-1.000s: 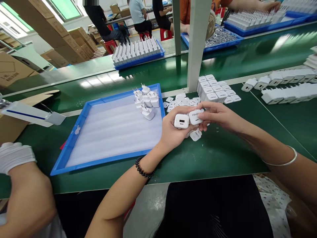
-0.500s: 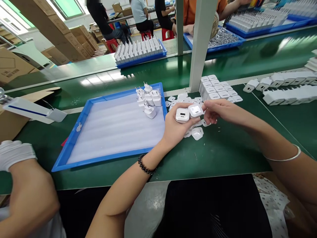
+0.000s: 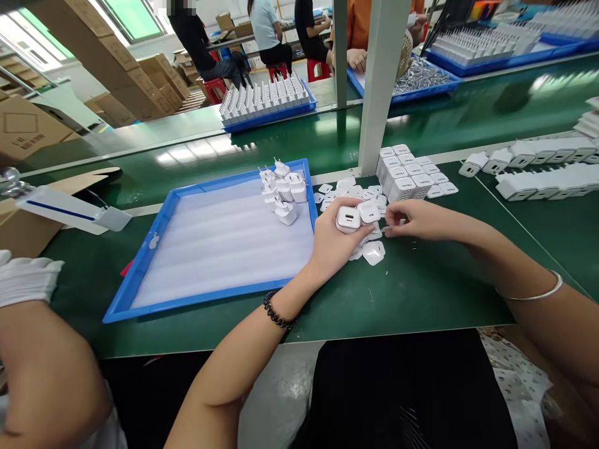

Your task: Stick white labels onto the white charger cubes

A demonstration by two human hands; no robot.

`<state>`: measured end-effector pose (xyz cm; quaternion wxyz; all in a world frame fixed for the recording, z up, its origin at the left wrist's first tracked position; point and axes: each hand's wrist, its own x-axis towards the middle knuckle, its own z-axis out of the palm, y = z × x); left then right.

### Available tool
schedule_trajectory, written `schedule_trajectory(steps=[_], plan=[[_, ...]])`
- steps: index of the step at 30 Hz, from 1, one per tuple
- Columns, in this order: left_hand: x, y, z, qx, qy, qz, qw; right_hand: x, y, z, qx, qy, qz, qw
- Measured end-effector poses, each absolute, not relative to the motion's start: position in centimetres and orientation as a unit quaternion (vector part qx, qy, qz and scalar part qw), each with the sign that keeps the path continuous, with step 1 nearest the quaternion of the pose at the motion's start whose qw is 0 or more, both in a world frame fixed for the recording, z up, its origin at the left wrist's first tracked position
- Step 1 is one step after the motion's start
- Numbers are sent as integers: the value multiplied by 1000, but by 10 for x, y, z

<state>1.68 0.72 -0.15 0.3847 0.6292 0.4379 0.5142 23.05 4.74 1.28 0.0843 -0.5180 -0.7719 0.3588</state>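
Note:
My left hand [image 3: 327, 240] is wrapped round two white USB chargers [image 3: 349, 218], held side by side with their port faces toward me. Just right of them, my right hand [image 3: 407, 219] is bent with thumb and fingertips pinched together. Whatever it holds, if anything, is too small to make out. Beneath and behind the hands lie loose white square pieces with rounded corners [image 3: 373, 252]. Beyond my right hand stand neat stacks of similar squares [image 3: 405, 178]. Left of my hands, a blue tray [image 3: 187, 299] bears several white plug chargers [image 3: 286, 213] at its right end.
A grey post [image 3: 374, 93] rises behind the stacks. Rows of white chargers [image 3: 538, 187] stand at the right. At the left are a co-worker's gloved hand [image 3: 28, 280] and a white device on an arm [image 3: 70, 209]. Across the green bench stand filled blue trays [image 3: 266, 118].
My right hand has drawn down and slightly away from the chargers, its fingers now pinched. My left hand still holds both chargers. The co-worker's gloved hand has shifted slightly left and up.

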Motion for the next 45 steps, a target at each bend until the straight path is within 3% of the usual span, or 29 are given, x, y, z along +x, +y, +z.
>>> schedule_trajectory(steps=[5, 10, 18, 45], plan=[[17, 6, -3, 662, 427, 504, 353, 227, 37, 24, -439, -698, 489, 285], [18, 5, -4, 676, 416, 497, 349, 220, 26, 35, -417, -667, 461, 410], [18, 2, -9, 722, 390, 496, 285, 202, 2, 36, -334, -630, 615, 338], [19, 1, -10, 799, 331, 473, 170, 194, -7, 36, -401, -591, 608, 346]])
